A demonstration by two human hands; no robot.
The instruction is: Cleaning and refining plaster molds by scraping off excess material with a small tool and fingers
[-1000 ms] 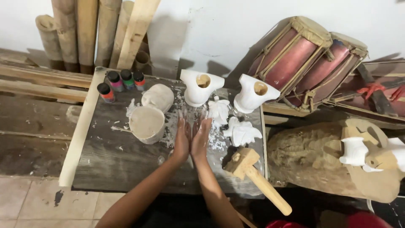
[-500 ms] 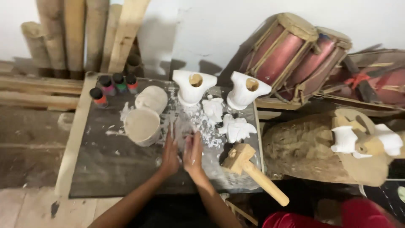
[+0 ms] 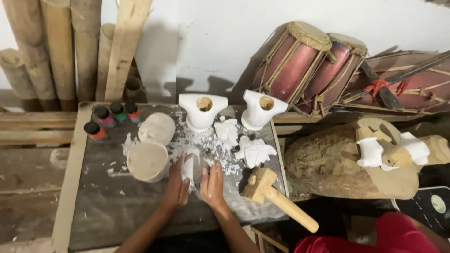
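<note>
My left hand (image 3: pixel 176 189) is cupped around a small upright white plaster piece (image 3: pixel 189 167) on the dark tabletop (image 3: pixel 101 211). Just to its right, my right hand (image 3: pixel 213 185) rests palm down on scattered white plaster crumbs (image 3: pixel 206 145), holding nothing. A beige rounded mould (image 3: pixel 147 161) sits close to the left of my left hand, with a second one (image 3: pixel 157 127) behind it. To the right of my right hand lies a wooden mallet (image 3: pixel 276 199).
Two white vase-like casts (image 3: pixel 202 110) (image 3: pixel 261 108) and white bird figures (image 3: pixel 255 152) stand at the back. Several paint bottles (image 3: pixel 104 117) sit far left. Right of the table are a carved log (image 3: pixel 323 159) and drums (image 3: pixel 300 61); bamboo poles (image 3: pixel 56 51) lean left.
My hands were pressed together over the crumbs. They have drawn back toward me and parted, and the left now holds the white piece. The view has shifted slightly.
</note>
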